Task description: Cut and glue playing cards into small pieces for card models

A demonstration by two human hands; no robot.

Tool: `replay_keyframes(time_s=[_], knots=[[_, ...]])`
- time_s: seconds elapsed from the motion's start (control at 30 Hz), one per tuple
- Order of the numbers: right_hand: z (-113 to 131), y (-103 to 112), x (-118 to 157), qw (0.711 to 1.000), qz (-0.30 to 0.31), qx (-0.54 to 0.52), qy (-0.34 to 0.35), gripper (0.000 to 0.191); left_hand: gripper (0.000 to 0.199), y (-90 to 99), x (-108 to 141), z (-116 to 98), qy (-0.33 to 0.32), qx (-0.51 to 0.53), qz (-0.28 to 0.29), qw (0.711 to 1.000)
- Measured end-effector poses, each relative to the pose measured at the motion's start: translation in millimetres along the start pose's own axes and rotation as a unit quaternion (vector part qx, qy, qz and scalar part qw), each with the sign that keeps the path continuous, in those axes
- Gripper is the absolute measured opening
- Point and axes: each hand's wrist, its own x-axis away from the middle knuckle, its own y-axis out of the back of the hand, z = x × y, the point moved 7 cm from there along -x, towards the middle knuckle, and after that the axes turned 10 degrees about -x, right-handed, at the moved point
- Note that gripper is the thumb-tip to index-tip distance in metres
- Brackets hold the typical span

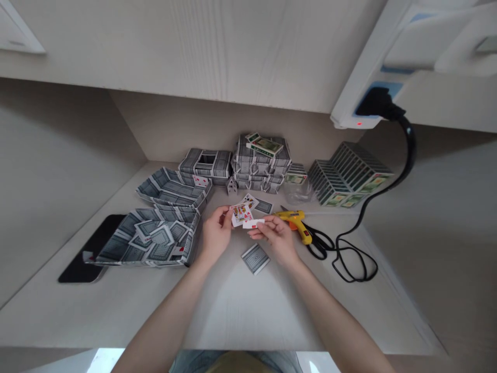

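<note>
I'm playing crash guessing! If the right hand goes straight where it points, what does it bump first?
Probably the picture card held by the left hand, though depth is hard to tell.

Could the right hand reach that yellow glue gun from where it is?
Probably yes: the right hand is close beside the yellow glue gun, with nothing visible blocking the way. It is pinching a card, though, so it may need to let go first.

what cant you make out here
All in the head view:
- card in the right hand: one end, behind the fingers
- black slab: part, behind the open box
- green packet on the stack: print, too small
- power strip: upper end, cut off by the edge
</note>
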Motion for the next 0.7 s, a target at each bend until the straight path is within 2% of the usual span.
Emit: replay_keyframes(time_s=[0.2,0.37,0.53,0.7], knots=[[7.3,-7.9,5.0,0.999,0.025,0.01,0.021,0.026,0.025,0.7,0.2,-0.9,0.0,-0.01,0.001,1.0],[2.5,-8.6,5.2,0.999,0.032,0.017,-0.016,0.026,0.024,2.2,0.9,-2.3,0.0,-0.008,-0.005,1.0],[2.3,-3.2,2.1,0.998,0.019,0.063,-0.021,0.021,0.024,1.9,1.1,-3.4,-0.002,-0.013,-0.002,1.0],[-3.1,-1.0,2.0,0.996,0.016,-0.035,-0.075,0.013,0.026,0.0,1.7,-1.9,0.001,-0.022,0.008,1.0]])
